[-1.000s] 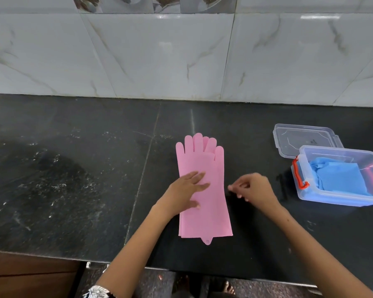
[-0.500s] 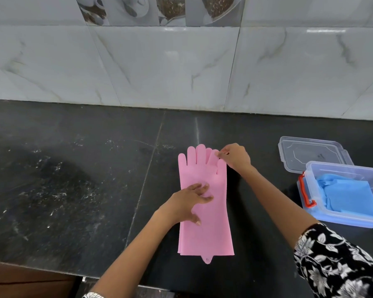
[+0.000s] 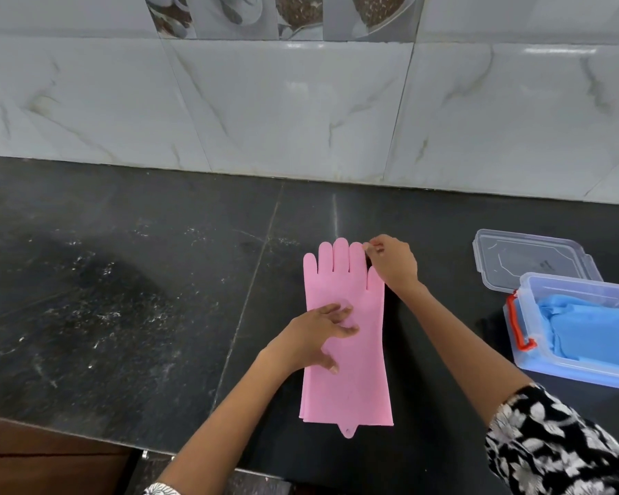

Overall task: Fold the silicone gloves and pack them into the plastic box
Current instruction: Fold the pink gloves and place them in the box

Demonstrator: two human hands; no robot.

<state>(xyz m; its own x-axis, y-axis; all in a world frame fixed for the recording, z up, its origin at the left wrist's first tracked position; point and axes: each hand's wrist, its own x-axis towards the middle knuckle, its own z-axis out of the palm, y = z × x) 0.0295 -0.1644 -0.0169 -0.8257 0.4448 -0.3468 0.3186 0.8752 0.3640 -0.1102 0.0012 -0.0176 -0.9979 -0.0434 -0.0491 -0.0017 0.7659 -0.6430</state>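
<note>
On the black counter (image 3: 122, 298), pink gloves (image 3: 351, 380) lie stacked flat, fingers toward the wall. Right of them the plastic box (image 3: 586, 375) holds blue gloves (image 3: 601, 334). The left hand (image 3: 318, 334) presses spread on the palm; the right hand (image 3: 393, 260) pinches a fingertip

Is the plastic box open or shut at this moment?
Open. The plastic box has no lid on; its clear lid lies flat on the counter behind it, and blue folded material shows inside.
</note>
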